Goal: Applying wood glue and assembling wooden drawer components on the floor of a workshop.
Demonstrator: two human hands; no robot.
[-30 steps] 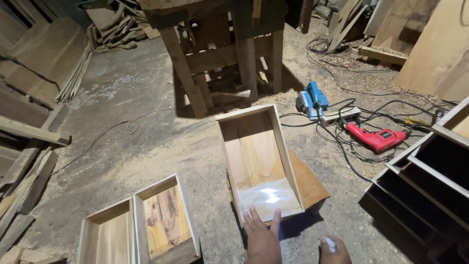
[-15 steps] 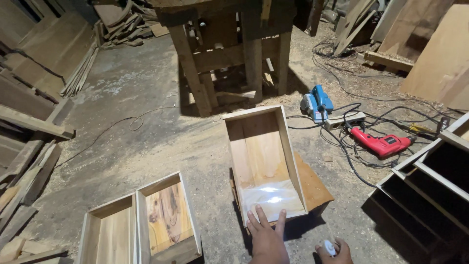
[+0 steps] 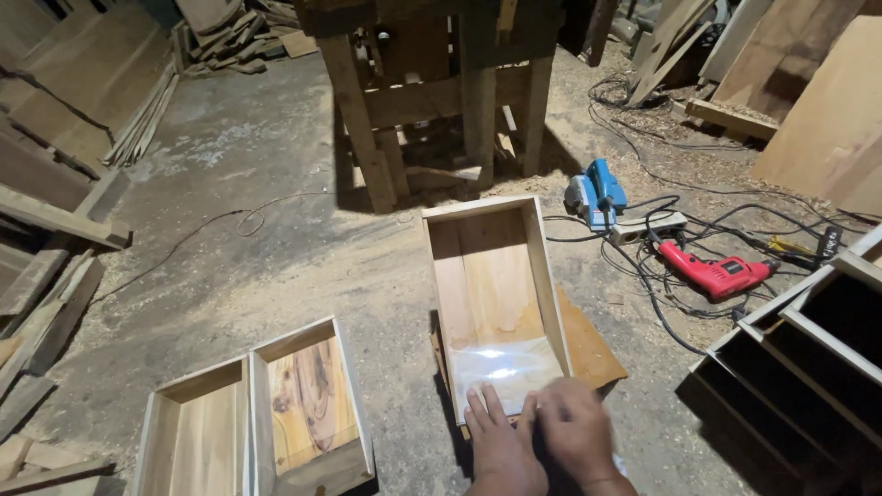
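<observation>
Two hands meet at the near end of the open wooden drawer box, which lies on the dusty floor over a brown board. Left hand lies flat with fingers spread on the near edge; right hand is blurred, so I cannot tell its fingers. Pressing only this end could tip the box off the board, or splinters may enter the fingertips.

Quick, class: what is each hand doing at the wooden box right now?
Left hand: open, flat on the near edge of the wooden box.
Right hand: blurred at the same edge; grip cannot be told.
</observation>
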